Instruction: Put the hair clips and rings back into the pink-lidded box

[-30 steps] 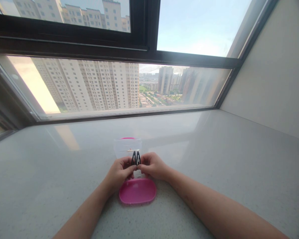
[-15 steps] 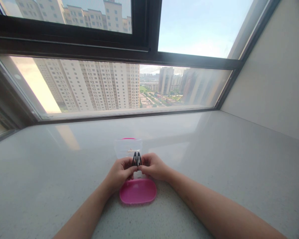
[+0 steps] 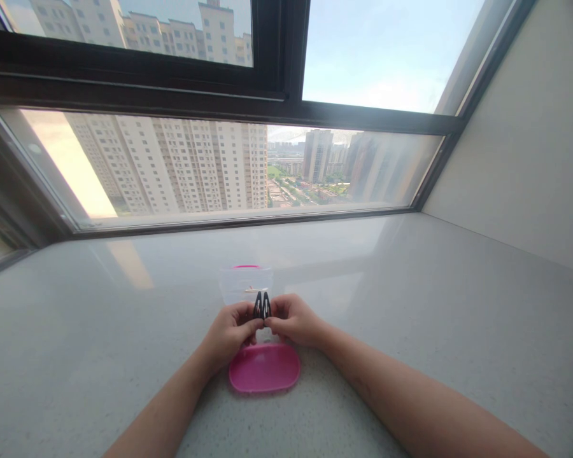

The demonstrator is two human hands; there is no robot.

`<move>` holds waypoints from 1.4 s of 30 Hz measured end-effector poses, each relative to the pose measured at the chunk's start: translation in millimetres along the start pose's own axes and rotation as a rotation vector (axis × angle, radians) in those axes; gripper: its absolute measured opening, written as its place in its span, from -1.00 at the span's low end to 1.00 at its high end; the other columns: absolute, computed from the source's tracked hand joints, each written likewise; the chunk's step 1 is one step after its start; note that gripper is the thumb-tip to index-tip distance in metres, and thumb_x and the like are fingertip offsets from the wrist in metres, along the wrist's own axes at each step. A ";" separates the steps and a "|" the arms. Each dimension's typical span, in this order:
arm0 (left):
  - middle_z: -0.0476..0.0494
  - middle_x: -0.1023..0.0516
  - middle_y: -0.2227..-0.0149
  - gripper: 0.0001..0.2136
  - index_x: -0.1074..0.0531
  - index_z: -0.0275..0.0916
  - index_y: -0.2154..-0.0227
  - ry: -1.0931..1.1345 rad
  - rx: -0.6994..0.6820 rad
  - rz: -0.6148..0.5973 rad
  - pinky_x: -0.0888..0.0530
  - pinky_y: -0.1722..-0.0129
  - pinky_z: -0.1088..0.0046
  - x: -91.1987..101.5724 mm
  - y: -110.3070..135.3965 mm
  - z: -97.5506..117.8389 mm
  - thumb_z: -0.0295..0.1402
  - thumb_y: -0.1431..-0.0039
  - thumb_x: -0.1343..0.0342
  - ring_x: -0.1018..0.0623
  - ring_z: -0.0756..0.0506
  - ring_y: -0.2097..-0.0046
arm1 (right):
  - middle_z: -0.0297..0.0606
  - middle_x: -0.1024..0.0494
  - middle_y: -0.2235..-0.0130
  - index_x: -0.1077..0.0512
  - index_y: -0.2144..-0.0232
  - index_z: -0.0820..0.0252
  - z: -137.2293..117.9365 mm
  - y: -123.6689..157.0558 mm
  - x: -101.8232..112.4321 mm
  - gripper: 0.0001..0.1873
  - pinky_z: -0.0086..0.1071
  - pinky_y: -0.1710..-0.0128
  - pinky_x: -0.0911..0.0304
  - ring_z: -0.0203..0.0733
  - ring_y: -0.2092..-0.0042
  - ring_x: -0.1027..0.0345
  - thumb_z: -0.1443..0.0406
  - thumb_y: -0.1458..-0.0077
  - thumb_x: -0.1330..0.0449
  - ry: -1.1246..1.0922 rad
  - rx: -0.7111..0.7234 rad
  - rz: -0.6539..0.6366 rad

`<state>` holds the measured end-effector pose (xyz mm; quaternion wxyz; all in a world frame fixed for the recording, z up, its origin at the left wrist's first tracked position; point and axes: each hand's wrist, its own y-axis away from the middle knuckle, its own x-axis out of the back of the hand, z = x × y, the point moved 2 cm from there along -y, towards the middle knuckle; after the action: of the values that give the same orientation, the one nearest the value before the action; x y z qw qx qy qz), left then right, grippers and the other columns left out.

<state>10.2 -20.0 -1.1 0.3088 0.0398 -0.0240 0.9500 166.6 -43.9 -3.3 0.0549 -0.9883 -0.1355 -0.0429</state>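
Observation:
Two black snap hair clips stand side by side, points up, between my hands. My left hand (image 3: 233, 326) pinches the left hair clip (image 3: 258, 306) between thumb and fingers. In the pinch of my right hand (image 3: 291, 318) is the right hair clip (image 3: 267, 306). The clips are close together, and their lower ends are partly covered by my fingertips. Just below my hands lies a pink oval lid (image 3: 264, 369), hollow side up. Behind the clips sits a clear plastic box (image 3: 229, 283), with a thin light-coloured stick-like item (image 3: 256, 290) showing in it.
The pale speckled sill (image 3: 410, 305) spreads out on both sides of my arms. A dark window frame (image 3: 219, 224) runs along its far edge, and a white wall (image 3: 520, 159) rises at the right. Tall buildings show through the glass.

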 end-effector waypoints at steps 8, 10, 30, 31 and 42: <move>0.01 -0.38 0.59 -0.86 -0.39 -0.33 0.44 -0.002 -0.005 -0.009 -0.29 0.58 0.55 0.7 -0.2 -1.0 -0.34 -0.04 -0.13 -0.35 0.04 0.58 | -0.44 -0.33 0.68 -0.27 0.60 0.26 -2.2 0.3 0.3 -0.88 -0.56 0.72 -0.05 -0.43 0.69 -0.13 0.37 0.14 -0.16 -0.005 -0.016 -0.004; 0.01 -0.37 0.60 -0.87 -0.38 -0.33 0.44 -0.006 -0.005 -0.015 -0.28 0.58 0.55 0.7 -0.1 -1.3 -0.34 -0.05 -0.12 -0.35 0.04 0.58 | -0.45 -0.33 0.68 -0.27 0.60 0.27 -2.0 0.0 0.2 -0.89 -0.56 0.72 -0.06 -0.43 0.69 -0.14 0.37 0.14 -0.16 -0.009 -0.016 -0.006; -0.01 -0.40 0.57 -0.86 -0.39 -0.34 0.41 0.010 -0.020 -0.007 -0.30 0.57 0.54 2.2 -1.7 -3.9 -0.35 -0.06 -0.12 -0.37 0.03 0.56 | -0.44 -0.34 0.68 -0.30 0.59 0.28 -4.8 -0.3 -0.2 -0.91 -0.57 0.73 -0.05 -0.43 0.69 -0.16 0.38 0.15 -0.16 -0.016 -0.019 -0.003; -0.01 -0.40 0.57 -0.86 -0.39 -0.34 0.41 0.011 -0.018 -0.006 -0.30 0.57 0.54 2.3 -1.6 -3.6 -0.35 -0.05 -0.12 -0.37 0.03 0.56 | -0.43 -0.34 0.68 -0.30 0.59 0.28 -4.9 -0.2 -0.2 -0.91 -0.57 0.73 -0.05 -0.43 0.69 -0.16 0.38 0.15 -0.16 -0.015 -0.018 -0.005; -0.01 -0.40 0.57 -0.87 -0.40 -0.34 0.43 -0.011 -0.024 0.014 -0.31 0.57 0.54 1.4 -1.0 -1.9 -0.34 -0.04 -0.13 -0.37 0.04 0.58 | -0.44 -0.35 0.68 -0.28 0.60 0.27 -2.6 -0.3 -0.1 -0.87 -0.58 0.73 -0.04 -0.44 0.70 -0.15 0.37 0.13 -0.18 -0.022 -0.018 -0.003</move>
<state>9.5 -18.2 -2.9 0.3023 0.0410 -0.0373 0.9516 166.3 -43.9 -0.7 0.0443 -0.9890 -0.1370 -0.0335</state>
